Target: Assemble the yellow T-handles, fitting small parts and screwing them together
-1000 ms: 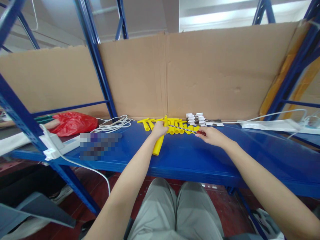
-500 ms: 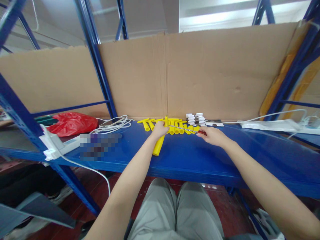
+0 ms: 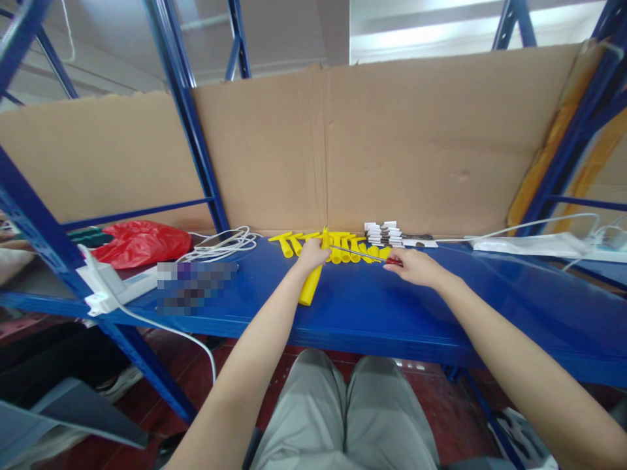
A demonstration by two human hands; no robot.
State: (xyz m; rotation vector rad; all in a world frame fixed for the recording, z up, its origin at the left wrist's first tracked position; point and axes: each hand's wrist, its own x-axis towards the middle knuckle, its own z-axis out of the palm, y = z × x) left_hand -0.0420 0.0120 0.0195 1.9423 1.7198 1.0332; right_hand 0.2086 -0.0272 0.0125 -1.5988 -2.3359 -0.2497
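My left hand (image 3: pixel 312 256) is closed around a yellow T-shaped plastic piece (image 3: pixel 309 289), whose round handle end points toward me. In my right hand (image 3: pixel 410 266) is a screwdriver (image 3: pixel 394 261) with a red handle. Its long thin shaft runs left, and the tip meets the yellow piece near its head, beside my left fingers. Exactly where the tip touches is too small to make out. Several more yellow T-shaped pieces (image 3: pixel 345 251) lie in a row behind and beside my left hand.
White-ended small packs (image 3: pixel 383 234) are stacked at the back by the cardboard wall (image 3: pixel 392 143). On the left are a red plastic bag (image 3: pixel 144 243), a coiled white cable (image 3: pixel 225 245) and a white power strip (image 3: pixel 122 284). A white packet (image 3: pixel 531 245) lies right on the blue shelf (image 3: pixel 441 320).
My right hand and the screwdriver have shifted very slightly left. The left hand and the yellow piece stay in place.
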